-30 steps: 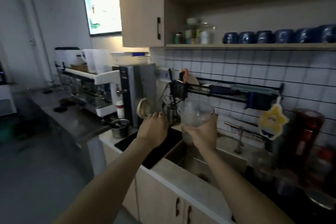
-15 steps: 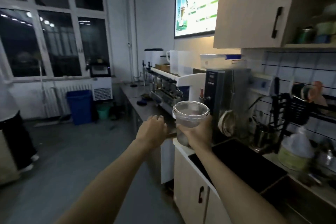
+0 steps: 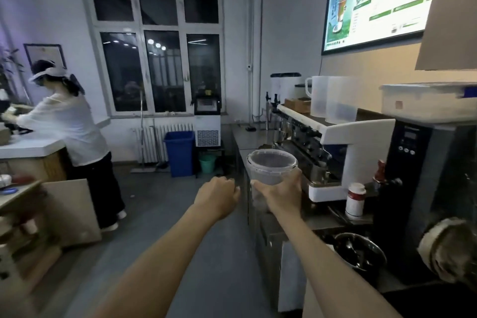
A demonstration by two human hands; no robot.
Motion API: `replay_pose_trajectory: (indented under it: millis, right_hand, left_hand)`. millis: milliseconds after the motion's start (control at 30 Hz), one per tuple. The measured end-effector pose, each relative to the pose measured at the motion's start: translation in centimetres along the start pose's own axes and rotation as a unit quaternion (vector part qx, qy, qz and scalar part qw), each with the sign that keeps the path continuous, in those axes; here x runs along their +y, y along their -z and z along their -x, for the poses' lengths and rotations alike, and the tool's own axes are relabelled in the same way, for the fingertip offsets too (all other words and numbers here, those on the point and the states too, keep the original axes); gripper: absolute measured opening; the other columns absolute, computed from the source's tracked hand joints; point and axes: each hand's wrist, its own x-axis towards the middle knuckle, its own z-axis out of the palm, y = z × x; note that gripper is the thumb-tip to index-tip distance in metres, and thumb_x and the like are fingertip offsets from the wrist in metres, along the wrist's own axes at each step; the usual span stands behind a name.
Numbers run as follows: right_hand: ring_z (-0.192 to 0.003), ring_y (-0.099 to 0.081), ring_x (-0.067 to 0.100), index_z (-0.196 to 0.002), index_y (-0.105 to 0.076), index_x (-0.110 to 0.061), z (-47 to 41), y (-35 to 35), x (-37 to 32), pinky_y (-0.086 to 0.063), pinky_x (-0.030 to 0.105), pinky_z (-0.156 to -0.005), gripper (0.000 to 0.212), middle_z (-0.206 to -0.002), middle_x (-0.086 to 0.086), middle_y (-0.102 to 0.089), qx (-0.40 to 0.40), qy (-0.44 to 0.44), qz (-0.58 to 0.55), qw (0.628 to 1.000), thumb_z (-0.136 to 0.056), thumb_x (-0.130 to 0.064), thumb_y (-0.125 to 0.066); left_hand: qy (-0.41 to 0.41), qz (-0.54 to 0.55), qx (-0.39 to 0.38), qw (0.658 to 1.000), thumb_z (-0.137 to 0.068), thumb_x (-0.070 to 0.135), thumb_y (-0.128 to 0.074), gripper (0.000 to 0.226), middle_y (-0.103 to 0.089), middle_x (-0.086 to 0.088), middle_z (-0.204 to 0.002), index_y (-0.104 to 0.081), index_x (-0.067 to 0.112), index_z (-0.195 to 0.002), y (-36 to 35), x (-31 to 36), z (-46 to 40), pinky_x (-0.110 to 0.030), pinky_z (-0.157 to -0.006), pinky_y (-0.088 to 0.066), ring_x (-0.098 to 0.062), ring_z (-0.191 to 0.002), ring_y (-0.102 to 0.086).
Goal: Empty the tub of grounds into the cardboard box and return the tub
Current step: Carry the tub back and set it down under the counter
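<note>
I hold a clear plastic tub (image 3: 271, 168) upright in my right hand (image 3: 282, 195), out in front of me near the left end of the counter. Its rim is white and its inside looks dark; I cannot tell what is in it. My left hand (image 3: 218, 197) hovers just left of the tub with curled fingers and nothing in it, apart from the tub. A brown cardboard box (image 3: 73, 212) stands on the floor at the left, by the other counter.
A white espresso machine (image 3: 333, 144) and a black appliance (image 3: 423, 175) line the counter on the right, with a steel bowl (image 3: 360, 252) below. A person in a white top (image 3: 67, 131) works at the left counter. A blue bin (image 3: 180, 152) stands under the window.
My view has swung left from the sink, past the espresso machine, toward the room. The tub stays in my right hand and my left hand stays beside it.
</note>
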Motion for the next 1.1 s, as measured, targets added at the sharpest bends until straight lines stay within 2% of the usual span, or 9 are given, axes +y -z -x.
replay_pose_trajectory:
  millis: [67, 133, 333, 467, 567, 700, 833, 967, 1100]
  right_hand:
    - [-0.102, -0.058, 0.018, -0.12, -0.041, -0.02, -2.5, -2.5, 0.6, -0.05, 0.03, -0.08, 0.092, -0.116, -0.002, -0.055, -0.006, 0.003, 0.008, 1.0, -0.05, -0.046, -0.094]
    - [-0.103, -0.056, 0.018, -0.123, -0.04, -0.018, -4.9, -5.3, 1.5, -0.051, 0.034, -0.083, 0.095, -0.117, -0.001, -0.054, -0.015, 0.007, 0.025, 1.0, -0.05, -0.047, -0.094]
    - [-0.103, -0.053, 0.016, -0.125, -0.04, -0.017, -11.3, -16.2, 5.1, -0.045, 0.028, -0.079, 0.094, -0.117, -0.002, -0.051, -0.061, 0.007, 0.038, 0.997, -0.054, -0.044, -0.095]
    - [-0.102, -0.057, 0.018, -0.12, -0.041, -0.019, -16.1, -24.2, 6.8, -0.048, 0.029, -0.081, 0.089, -0.113, -0.001, -0.054, -0.075, 0.014, 0.01, 0.997, -0.053, -0.038, -0.096]
    - [-0.104, -0.058, 0.017, -0.124, -0.041, -0.019, -20.2, -30.9, 7.6, -0.05, 0.031, -0.085, 0.093, -0.115, -0.002, -0.057, -0.084, 0.001, -0.01, 0.996, -0.052, -0.036, -0.097]
    - [-0.098, -0.059, 0.015, -0.114, -0.038, -0.027, -25.9, -39.4, 8.1, -0.045, 0.024, -0.073, 0.088, -0.105, -0.009, -0.056, -0.079, -0.008, -0.019, 0.997, -0.049, -0.04, -0.096]
    - [-0.099, -0.058, 0.014, -0.124, -0.039, -0.025, -30.5, -45.6, 9.7, -0.046, 0.027, -0.075, 0.096, -0.111, -0.008, -0.057, -0.076, -0.02, -0.016, 0.997, -0.049, -0.042, -0.097]
    - [-0.094, -0.058, 0.009, -0.124, -0.037, -0.029, -36.0, -51.2, 12.4, -0.041, 0.015, -0.063, 0.097, -0.103, -0.018, -0.053, -0.078, -0.02, -0.026, 0.996, -0.049, -0.044, -0.096]
    - [-0.095, -0.056, 0.006, -0.122, -0.037, -0.03, -41.9, -56.3, 15.5, -0.039, 0.01, -0.065, 0.096, -0.105, -0.019, -0.053, -0.065, -0.011, -0.039, 0.997, -0.047, -0.045, -0.095]
  left_hand:
    - [0.007, -0.015, -0.009, 1.0, -0.098, 0.04, -0.036, 0.039, -0.065, -0.012, -0.105, -0.063, 0.012, -0.095, -0.6, -1.3, -2.7, -0.038, -0.074, -0.048, -0.031, -0.092, -0.06]
    - [0.015, -0.015, -0.009, 1.0, -0.098, 0.04, -0.035, 0.038, -0.065, -0.013, -0.103, -0.061, 0.013, -0.091, -1.5, -2.9, -5.4, -0.039, -0.073, -0.048, -0.03, -0.09, -0.059]
    - [0.05, -0.038, -0.022, 0.998, -0.099, 0.038, -0.034, 0.04, -0.066, -0.012, -0.106, -0.064, 0.012, -0.093, -5.1, -10.9, -14.1, -0.037, -0.073, -0.047, -0.03, -0.094, -0.06]
    - [0.068, -0.035, -0.029, 0.997, -0.099, 0.039, -0.036, 0.039, -0.066, -0.012, -0.104, -0.063, 0.013, -0.093, -7.0, -17.8, -20.9, -0.037, -0.073, -0.046, -0.028, -0.092, -0.06]
    - [0.079, -0.035, -0.044, 0.995, -0.099, 0.041, -0.036, 0.038, -0.065, -0.012, -0.106, -0.063, 0.014, -0.099, -8.3, -23.5, -26.7, -0.037, -0.069, -0.044, -0.027, -0.092, -0.06]
    - [0.085, -0.03, -0.051, 0.995, -0.099, 0.042, -0.036, 0.036, -0.064, -0.011, -0.102, -0.06, 0.015, -0.094, -9.3, -30.4, -34.6, -0.035, -0.064, -0.04, -0.023, -0.081, -0.054]
    - [0.085, -0.022, -0.057, 0.995, -0.098, 0.042, -0.037, 0.032, -0.063, -0.008, -0.097, -0.056, 0.018, -0.088, -10.7, -34.5, -40.8, -0.034, -0.061, -0.039, -0.021, -0.076, -0.052]
    - [0.078, -0.009, -0.058, 0.995, -0.097, 0.04, -0.038, 0.033, -0.064, -0.008, -0.096, -0.06, 0.017, -0.091, -12.9, -37.8, -47.6, -0.035, -0.063, -0.042, -0.023, -0.078, -0.056]
    - [0.072, -0.009, -0.054, 0.996, -0.098, 0.039, -0.039, 0.033, -0.064, -0.008, -0.096, -0.061, 0.015, -0.093, -15.7, -40.9, -54.6, -0.036, -0.065, -0.045, -0.024, -0.079, -0.057]
